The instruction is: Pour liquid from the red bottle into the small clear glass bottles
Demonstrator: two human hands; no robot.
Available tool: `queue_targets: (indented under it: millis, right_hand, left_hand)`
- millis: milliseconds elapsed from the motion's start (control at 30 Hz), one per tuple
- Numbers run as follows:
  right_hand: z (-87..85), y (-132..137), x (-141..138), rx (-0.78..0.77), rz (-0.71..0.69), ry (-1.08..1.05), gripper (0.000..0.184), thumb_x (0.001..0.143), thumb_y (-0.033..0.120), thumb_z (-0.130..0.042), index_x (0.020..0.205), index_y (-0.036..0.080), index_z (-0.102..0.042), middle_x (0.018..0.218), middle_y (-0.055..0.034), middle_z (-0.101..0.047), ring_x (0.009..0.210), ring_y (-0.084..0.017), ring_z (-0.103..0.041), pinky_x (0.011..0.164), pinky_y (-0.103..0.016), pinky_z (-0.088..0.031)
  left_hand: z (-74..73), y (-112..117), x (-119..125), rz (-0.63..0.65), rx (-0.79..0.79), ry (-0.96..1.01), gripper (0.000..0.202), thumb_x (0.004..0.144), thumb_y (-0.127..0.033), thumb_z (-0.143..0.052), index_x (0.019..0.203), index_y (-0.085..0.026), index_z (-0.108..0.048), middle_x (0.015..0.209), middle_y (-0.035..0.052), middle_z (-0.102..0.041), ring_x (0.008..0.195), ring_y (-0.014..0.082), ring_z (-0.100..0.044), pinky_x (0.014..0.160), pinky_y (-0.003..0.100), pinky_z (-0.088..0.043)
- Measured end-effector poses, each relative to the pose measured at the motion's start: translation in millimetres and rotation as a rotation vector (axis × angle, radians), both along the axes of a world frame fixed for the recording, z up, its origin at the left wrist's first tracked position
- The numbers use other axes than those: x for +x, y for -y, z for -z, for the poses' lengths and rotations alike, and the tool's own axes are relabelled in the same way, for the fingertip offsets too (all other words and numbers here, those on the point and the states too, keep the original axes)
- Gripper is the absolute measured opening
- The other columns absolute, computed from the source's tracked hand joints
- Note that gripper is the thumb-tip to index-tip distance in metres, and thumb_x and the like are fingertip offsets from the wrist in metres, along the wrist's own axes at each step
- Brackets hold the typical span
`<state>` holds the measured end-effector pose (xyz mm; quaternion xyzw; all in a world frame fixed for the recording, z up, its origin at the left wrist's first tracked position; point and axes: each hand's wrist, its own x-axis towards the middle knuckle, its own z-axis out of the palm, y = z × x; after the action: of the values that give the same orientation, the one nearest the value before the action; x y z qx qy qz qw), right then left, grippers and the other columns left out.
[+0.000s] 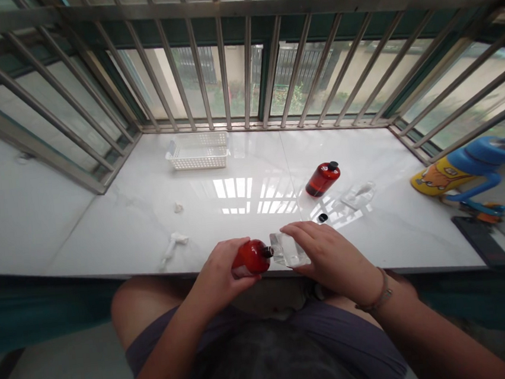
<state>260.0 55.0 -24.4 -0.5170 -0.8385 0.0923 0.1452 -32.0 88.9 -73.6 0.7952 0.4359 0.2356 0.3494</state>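
Note:
My left hand (219, 271) grips a red bottle (252, 257) lying on its side, its uncapped black neck pointing right. That neck touches or nearly touches a clear plastic wrapper (287, 250), whose exact form is hard to tell. My right hand (332, 254) holds this wrapper from above, with the fingers over its top. Farther back, a second red bottle (323, 178) with a black cap lies on the white marble counter (248, 237). A small black cap (322, 218) rests near my right fingers, and a crumpled clear plastic wrapper (359, 195) lies beyond it.
A white plastic basket (197, 152) stands near the barred window (222, 55). Small white scraps (174, 246) lie left of my hands. At the right stand a blue and yellow toy (460, 169) and a dark phone-like slab (481, 240).

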Motion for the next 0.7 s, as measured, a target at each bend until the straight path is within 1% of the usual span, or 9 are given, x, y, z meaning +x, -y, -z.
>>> queue_targets:
  millis: [233, 367, 567, 700]
  right_hand:
    - [-2.2, -0.9, -1.1, -0.001, -0.005, 0.018, 0.077, 0.078, 0.004, -0.082, 0.145, 0.028, -0.053, 0.139, -0.0127, -0.072, 0.123, -0.038, -0.070, 0.100, -0.057, -0.059]
    - [-3.1, -1.9, -1.2, -0.009, -0.005, 0.029, 0.078, 0.077, 0.004, -0.084, 0.145, 0.027, -0.053, 0.140, -0.0126, -0.071, 0.124, -0.038, -0.069, 0.102, -0.058, -0.059]
    - [-3.9, -2.8, -1.9, -0.003, -0.008, 0.028, 0.078, 0.076, 0.005, -0.085, 0.145, 0.027, -0.055, 0.139, -0.0126, -0.072, 0.123, -0.038, -0.070, 0.101, -0.058, -0.059]
    - [-4.5, -3.3, -2.4, -0.006, -0.009, 0.035, 0.079, 0.076, 0.005, -0.086, 0.145, 0.028, -0.054, 0.140, -0.0123, -0.071, 0.124, -0.039, -0.069, 0.103, -0.059, -0.058]
  left_hand:
    - [3.1, -0.2, -0.6, 0.003, 0.015, 0.007, 0.077, 0.080, -0.025, -0.094, 0.148, -0.030, -0.057, 0.143, 0.0091, -0.070, 0.133, 0.0345, -0.066, 0.114, 0.055, -0.056]
    - [3.0, -0.5, -0.5, 0.001, 0.019, 0.001, 0.078, 0.080, -0.025, -0.094, 0.148, -0.030, -0.058, 0.144, 0.0088, -0.070, 0.134, 0.0338, -0.065, 0.114, 0.053, -0.056]
    - [2.9, -1.3, -0.5, 0.001, 0.015, 0.000, 0.076, 0.079, -0.025, -0.094, 0.147, -0.029, -0.059, 0.143, 0.0093, -0.070, 0.133, 0.0341, -0.066, 0.114, 0.054, -0.056]
    - [2.5, -1.7, -0.1, 0.003, 0.013, 0.001, 0.077, 0.079, -0.024, -0.095, 0.147, -0.029, -0.059, 0.143, 0.0091, -0.070, 0.133, 0.0342, -0.066, 0.115, 0.054, -0.055]
